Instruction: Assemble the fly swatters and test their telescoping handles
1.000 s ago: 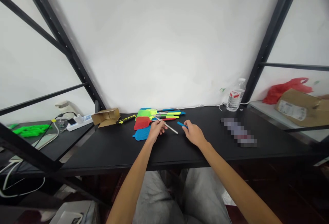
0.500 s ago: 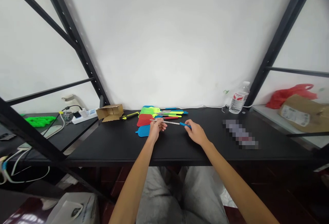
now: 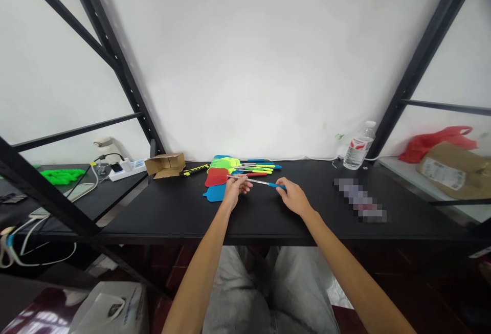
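the silver rod [image 3: 260,181], clear of the blue handle [image 3: 276,186] a second earlier, now met its end over the black desk [image 3: 172,216], left hand [image 3: 237,190] pinching the rod, right hand [image 3: 293,196] the handle, so both parts seemed lined up and perhaps joined.

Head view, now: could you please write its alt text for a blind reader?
A person's left grip holds a thin silver rod, its end meeting a blue handle in the right grip, over a black table. Colourful fly swatters lie near the left grip; a bottle stands at right.
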Demonstrator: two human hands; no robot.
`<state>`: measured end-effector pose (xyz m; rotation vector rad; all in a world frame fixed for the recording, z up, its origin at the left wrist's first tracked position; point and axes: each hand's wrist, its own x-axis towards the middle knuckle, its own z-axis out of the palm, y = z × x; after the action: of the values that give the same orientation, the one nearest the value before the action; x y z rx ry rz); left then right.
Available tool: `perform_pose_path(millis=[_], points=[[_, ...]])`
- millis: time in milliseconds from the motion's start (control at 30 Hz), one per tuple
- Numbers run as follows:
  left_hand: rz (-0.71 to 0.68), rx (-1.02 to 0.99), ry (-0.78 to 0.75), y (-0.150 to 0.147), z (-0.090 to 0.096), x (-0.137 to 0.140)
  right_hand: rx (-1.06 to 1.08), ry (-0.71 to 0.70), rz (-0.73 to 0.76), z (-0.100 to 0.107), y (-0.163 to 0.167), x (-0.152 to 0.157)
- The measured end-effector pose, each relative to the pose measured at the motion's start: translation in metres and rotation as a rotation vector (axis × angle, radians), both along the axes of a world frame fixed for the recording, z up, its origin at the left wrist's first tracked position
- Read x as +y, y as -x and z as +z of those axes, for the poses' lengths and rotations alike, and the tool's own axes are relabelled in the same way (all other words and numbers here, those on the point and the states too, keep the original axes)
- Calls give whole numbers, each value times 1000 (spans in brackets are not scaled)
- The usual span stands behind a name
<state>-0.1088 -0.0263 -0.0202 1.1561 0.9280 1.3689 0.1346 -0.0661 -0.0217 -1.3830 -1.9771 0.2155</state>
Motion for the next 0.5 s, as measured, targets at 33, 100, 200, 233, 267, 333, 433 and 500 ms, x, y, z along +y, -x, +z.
perform_pose_path(millis=[33, 100, 200, 233, 267, 333, 433, 500], points=[[-13, 26, -16, 0, 0, -1, -2, -2, 5, 0, 0, 0], [-42, 96, -64, -1, 0, -3, -2, -10, 23, 1, 1, -1], [-103, 204, -127, -3, 1, -6, 0, -15, 57, 2, 1, -1], [-125, 234, -135, -3, 2, -7, -2, -14, 66, 2, 1, -2], [-145, 260, -138, -4, 2, -8, -4, -13, 73, 2, 2, -2], [-172, 300, -136, -4, 3, -9, -12, -11, 78, 2, 2, -2], [-182, 310, -134, -4, 3, -9, -17, -20, 69, 2, 1, -2], [-147, 270, -128, -4, 2, -8, -12, -32, 47, 2, 1, -1]])
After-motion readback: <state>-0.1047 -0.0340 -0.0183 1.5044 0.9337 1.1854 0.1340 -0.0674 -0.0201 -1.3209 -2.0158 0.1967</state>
